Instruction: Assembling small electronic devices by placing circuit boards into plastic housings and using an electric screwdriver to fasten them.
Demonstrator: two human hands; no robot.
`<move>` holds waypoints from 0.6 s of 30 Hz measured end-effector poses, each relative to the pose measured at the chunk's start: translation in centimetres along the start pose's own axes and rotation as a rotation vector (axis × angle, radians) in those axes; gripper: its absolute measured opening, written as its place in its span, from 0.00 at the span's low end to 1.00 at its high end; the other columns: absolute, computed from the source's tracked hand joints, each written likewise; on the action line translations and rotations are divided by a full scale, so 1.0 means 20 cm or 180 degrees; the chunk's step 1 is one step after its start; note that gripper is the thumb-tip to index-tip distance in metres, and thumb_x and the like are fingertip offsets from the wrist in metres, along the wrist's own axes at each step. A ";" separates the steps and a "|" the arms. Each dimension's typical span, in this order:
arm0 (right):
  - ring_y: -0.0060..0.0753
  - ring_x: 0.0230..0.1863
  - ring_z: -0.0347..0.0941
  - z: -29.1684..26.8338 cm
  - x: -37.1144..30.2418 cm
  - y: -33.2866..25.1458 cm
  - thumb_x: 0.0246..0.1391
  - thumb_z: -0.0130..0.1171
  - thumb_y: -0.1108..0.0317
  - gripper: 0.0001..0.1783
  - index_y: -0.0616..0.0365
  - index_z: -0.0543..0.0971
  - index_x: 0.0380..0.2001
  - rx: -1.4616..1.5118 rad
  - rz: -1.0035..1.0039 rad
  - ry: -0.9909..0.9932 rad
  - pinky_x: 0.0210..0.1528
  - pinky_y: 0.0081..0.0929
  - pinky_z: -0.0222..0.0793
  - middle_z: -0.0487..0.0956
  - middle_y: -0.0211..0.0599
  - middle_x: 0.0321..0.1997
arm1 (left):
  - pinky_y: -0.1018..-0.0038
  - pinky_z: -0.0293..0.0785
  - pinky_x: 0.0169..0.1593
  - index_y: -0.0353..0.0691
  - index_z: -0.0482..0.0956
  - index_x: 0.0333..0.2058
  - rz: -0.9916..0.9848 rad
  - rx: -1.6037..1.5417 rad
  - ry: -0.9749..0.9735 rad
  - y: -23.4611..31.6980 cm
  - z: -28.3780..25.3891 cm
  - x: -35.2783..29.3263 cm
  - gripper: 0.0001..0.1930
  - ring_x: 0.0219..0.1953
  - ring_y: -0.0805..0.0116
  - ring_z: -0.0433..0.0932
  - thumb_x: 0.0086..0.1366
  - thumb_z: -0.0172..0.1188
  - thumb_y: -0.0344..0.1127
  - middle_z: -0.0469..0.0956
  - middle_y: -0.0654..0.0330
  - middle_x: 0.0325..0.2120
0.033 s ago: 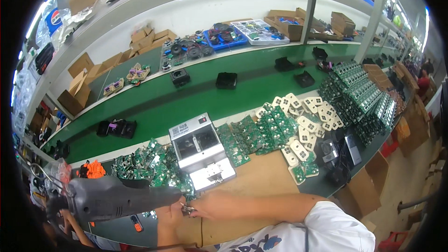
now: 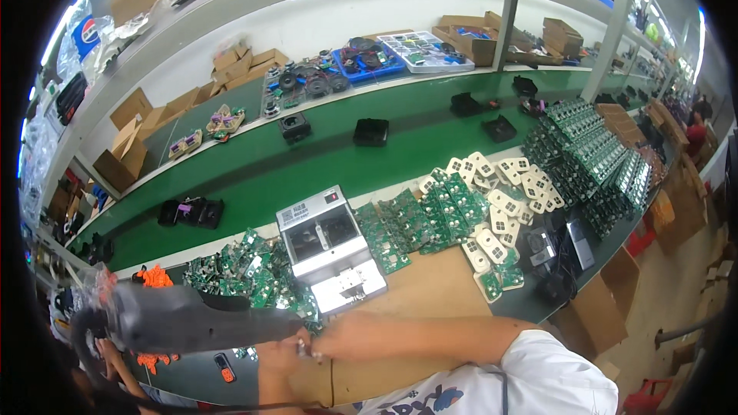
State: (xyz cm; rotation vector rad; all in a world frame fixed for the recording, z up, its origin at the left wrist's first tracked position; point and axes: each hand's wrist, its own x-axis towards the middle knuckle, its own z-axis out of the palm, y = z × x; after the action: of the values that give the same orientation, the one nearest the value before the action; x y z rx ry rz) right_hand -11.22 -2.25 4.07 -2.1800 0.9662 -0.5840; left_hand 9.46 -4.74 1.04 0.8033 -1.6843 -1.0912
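Note:
A large dark grey tool-like body (image 2: 192, 323) tapers toward my hands at the lower middle and covers part of them. My left hand (image 2: 278, 356) has its fingers bent in at the tapered end, beside a small shiny metal piece (image 2: 301, 347). Close against it, my right hand (image 2: 332, 338) is also closed at this piece; blur and overlap hide what each one grips. Just beyond stands a silver box-shaped fixture (image 2: 327, 250) with a dark window. Loose green circuit boards (image 2: 250, 269) lie left of the fixture, and larger board panels (image 2: 407, 219) lie right of it.
Cream plastic covers (image 2: 492, 246) and stacked board panels (image 2: 592, 154) lie to the right. Behind runs a green conveyor belt (image 2: 292, 165) carrying black housings (image 2: 372, 132). Orange parts (image 2: 157, 359) and another person's hand (image 2: 109, 350) are at lower left. A shelf crosses overhead.
The dark grey body has risen slightly on its left side, uncovering orange parts below it. My hands stay close together, with the small metal piece turned a little and blurred.

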 end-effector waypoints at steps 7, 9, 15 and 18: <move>0.60 0.35 0.74 0.10 -0.01 0.02 0.60 0.54 0.64 0.12 0.63 0.72 0.39 0.1083 0.0010 0.0309 0.37 0.48 0.69 0.77 0.53 0.30 | 0.65 0.71 0.43 0.32 0.73 0.37 0.0412 0.2294 0.0499 0.06 -0.09 0.19 0.10 0.37 0.56 0.77 0.61 0.53 0.33 0.76 0.50 0.31; 0.60 0.38 0.71 0.10 -0.03 0.06 0.59 0.54 0.65 0.14 0.65 0.72 0.44 0.1081 0.0224 0.0651 0.42 0.48 0.67 0.74 0.55 0.34 | 0.60 0.68 0.51 0.31 0.74 0.44 0.0312 0.2781 0.1082 0.16 0.03 0.20 0.16 0.43 0.46 0.74 0.58 0.52 0.32 0.74 0.48 0.35; 0.60 0.37 0.75 0.01 -0.01 0.00 0.57 0.56 0.62 0.16 0.66 0.76 0.39 0.1181 0.0513 0.0495 0.39 0.47 0.70 0.78 0.55 0.31 | 0.63 0.71 0.43 0.31 0.75 0.39 -0.0177 0.2304 0.0160 0.23 0.19 0.01 0.13 0.37 0.49 0.76 0.58 0.52 0.32 0.76 0.47 0.33; 0.56 0.31 0.77 0.04 0.00 -0.03 0.58 0.56 0.59 0.16 0.63 0.78 0.35 0.0308 0.0583 0.0413 0.34 0.46 0.72 0.80 0.50 0.28 | 0.61 0.71 0.33 0.35 0.77 0.31 -0.0081 0.2129 0.0341 0.24 0.12 -0.02 0.08 0.28 0.47 0.75 0.60 0.56 0.35 0.76 0.49 0.26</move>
State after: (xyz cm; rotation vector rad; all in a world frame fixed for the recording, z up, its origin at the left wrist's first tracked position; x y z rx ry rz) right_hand -10.48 -1.71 4.01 -1.9627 1.1675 -0.6761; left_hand 7.13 -1.71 4.93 1.2735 -1.9673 -0.4706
